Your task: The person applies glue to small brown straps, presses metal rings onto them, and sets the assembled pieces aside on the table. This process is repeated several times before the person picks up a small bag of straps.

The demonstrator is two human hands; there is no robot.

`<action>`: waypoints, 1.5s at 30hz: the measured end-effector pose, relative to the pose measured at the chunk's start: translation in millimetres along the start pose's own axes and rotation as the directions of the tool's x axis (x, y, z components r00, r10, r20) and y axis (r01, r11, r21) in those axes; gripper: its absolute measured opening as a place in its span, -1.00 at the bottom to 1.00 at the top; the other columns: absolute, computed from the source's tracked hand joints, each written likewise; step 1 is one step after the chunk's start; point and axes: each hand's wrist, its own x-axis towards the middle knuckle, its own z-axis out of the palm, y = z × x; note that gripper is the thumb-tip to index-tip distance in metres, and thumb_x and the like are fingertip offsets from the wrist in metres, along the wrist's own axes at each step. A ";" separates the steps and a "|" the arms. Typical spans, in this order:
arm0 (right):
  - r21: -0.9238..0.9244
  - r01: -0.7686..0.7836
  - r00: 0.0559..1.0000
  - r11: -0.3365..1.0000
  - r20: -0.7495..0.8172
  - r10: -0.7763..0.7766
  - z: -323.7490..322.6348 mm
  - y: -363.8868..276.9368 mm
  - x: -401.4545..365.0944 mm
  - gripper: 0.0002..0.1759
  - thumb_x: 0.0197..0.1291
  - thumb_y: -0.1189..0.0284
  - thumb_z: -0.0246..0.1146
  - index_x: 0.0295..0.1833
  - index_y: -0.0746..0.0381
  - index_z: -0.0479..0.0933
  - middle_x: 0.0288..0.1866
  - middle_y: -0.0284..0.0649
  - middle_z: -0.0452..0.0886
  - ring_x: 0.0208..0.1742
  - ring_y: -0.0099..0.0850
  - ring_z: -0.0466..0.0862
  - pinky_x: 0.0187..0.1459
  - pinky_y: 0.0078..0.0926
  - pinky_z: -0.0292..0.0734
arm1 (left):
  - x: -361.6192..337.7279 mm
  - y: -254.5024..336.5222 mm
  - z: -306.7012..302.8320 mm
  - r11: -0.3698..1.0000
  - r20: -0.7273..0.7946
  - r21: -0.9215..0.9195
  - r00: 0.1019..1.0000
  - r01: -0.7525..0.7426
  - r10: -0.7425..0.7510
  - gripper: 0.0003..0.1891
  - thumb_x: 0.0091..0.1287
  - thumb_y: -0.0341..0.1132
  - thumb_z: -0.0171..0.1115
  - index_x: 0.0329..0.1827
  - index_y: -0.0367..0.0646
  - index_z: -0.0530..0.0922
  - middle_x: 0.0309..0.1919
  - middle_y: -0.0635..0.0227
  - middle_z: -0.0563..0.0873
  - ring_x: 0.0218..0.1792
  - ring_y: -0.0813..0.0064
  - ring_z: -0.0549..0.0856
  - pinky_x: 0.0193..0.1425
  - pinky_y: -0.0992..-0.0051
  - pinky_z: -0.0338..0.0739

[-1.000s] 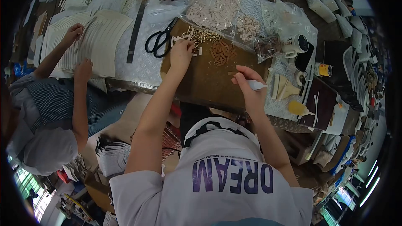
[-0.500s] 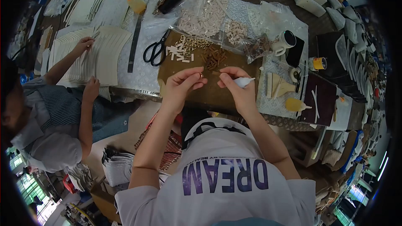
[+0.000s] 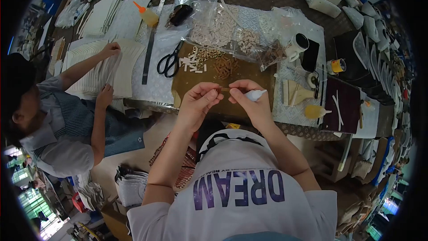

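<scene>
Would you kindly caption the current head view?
Left hand and right hand, the latter with bottle, meet at a brown strip.

Held items: the small piece [image 3: 219, 89] in the left hand [image 3: 195, 105] is mostly covered by fingertips and too small for me to name. The right hand [image 3: 256, 107] hides one end of the brown strip [image 3: 225, 89] and part of the white bottle [image 3: 256, 94]. Margins: the blue cloth [image 3: 267, 237] is cut off by the lower edge; the distant windows [image 3: 35, 205] are blurred (I get mostly glare there).
</scene>
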 end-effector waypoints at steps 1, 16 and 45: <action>-0.027 -0.004 1.000 1.000 0.006 0.005 -0.4 -0.8 -1.8 -0.82 0.18 0.52 0.25 -0.11 0.36 0.53 -0.29 -0.28 0.60 -0.34 -0.58 0.61 -0.27 -0.70 0.53 | 0.1 -2.9 -2.4 1.000 0.021 0.024 1.000 -0.002 0.001 -0.75 0.29 -0.43 0.21 0.01 -0.25 0.54 -0.20 0.32 0.67 -0.21 0.53 0.68 -0.09 0.63 0.58; 0.026 0.008 0.988 1.000 0.154 -0.012 -12.7 -9.1 -15.8 -0.83 0.14 0.54 0.28 -0.15 0.32 0.50 -0.26 -0.31 0.58 -0.24 -0.59 0.57 -0.19 -0.67 0.47 | -13.3 7.0 21.8 0.991 0.122 0.128 0.990 0.048 -0.064 -0.78 0.30 -0.50 0.14 -0.02 -0.34 0.55 -0.22 0.20 0.68 -0.20 0.47 0.69 -0.04 0.58 0.58; -0.520 0.202 0.975 0.830 0.188 -0.119 -30.0 3.5 -19.5 -0.59 0.11 0.52 0.31 0.02 0.31 0.31 -0.21 -0.23 0.48 -0.32 -0.55 0.49 -0.33 -0.66 0.41 | -18.1 10.1 6.7 0.978 -0.178 0.084 0.969 0.189 -0.172 -0.77 0.17 -0.46 0.32 -0.10 -0.28 0.61 -0.28 0.27 0.71 -0.26 0.49 0.70 -0.12 0.60 0.59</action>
